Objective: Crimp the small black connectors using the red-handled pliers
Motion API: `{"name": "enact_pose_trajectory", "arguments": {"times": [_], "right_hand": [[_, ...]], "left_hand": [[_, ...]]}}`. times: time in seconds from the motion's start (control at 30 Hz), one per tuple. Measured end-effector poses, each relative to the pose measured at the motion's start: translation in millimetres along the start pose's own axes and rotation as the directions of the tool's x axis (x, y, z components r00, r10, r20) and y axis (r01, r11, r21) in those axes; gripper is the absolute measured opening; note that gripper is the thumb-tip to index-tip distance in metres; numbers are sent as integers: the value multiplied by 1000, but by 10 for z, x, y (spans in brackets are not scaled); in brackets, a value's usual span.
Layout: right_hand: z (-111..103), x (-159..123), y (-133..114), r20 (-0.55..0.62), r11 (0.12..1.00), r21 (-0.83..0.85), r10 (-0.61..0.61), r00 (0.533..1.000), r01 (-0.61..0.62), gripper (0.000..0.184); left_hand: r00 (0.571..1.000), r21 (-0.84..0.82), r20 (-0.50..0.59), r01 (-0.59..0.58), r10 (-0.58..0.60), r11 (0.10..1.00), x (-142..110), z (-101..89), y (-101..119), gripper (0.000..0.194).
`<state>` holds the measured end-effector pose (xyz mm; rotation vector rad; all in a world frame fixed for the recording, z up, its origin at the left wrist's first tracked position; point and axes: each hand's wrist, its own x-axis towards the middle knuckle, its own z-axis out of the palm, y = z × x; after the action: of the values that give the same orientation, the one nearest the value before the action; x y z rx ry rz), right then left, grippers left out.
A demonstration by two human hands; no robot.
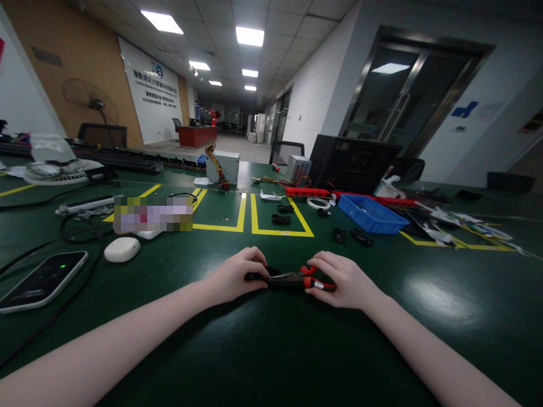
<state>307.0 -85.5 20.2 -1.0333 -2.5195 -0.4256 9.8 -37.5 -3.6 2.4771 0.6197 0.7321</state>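
Note:
My right hand (pixel 343 278) is wrapped round the red-and-black handles of needle-nose pliers (pixel 311 279), which point left. The handles are spread a little. My left hand (pixel 237 276) pinches a small black part (pixel 253 276), mostly covered by my fingers, so its kind cannot be made out. The jaws of the pliers reach that part beside my left fingertips; whether they grip it I cannot tell. Both hands are low over the green table (pixel 271 350), close together. Beyond them, small black parts (pixel 280 219) lie inside a yellow-taped rectangle, and more black pieces (pixel 360 237) lie to its right.
A blue bin (pixel 372 215) stands at the right, near a white ring-shaped roll (pixel 318 203). Power supply boxes (pixel 224 169) and a black case (pixel 352 164) stand farther back. At left lie a phone (pixel 42 281), a white rounded case (pixel 121 249) and black cables (pixel 80 285).

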Motion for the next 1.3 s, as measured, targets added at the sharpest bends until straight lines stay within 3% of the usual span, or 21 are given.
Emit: {"name": "enact_pose_trajectory", "arguments": {"times": [0.2, 0.47, 1.3], "right_hand": [[-11, 10, -5, 28, 999, 25, 29, 999, -30, 40], [1, 12, 11, -21, 999, 30, 19, 1000, -18, 41], [4, 36, 18, 92, 1000, 2, 7, 996, -7, 37]], "left_hand": [[1000, 16, 9, -10, 10, 1000, 2, 7, -25, 14], [1000, 1, 25, -11, 11, 1000, 13, -2, -27, 12], [998, -39, 60, -19, 21, 999, 5, -38, 31, 15]]}}
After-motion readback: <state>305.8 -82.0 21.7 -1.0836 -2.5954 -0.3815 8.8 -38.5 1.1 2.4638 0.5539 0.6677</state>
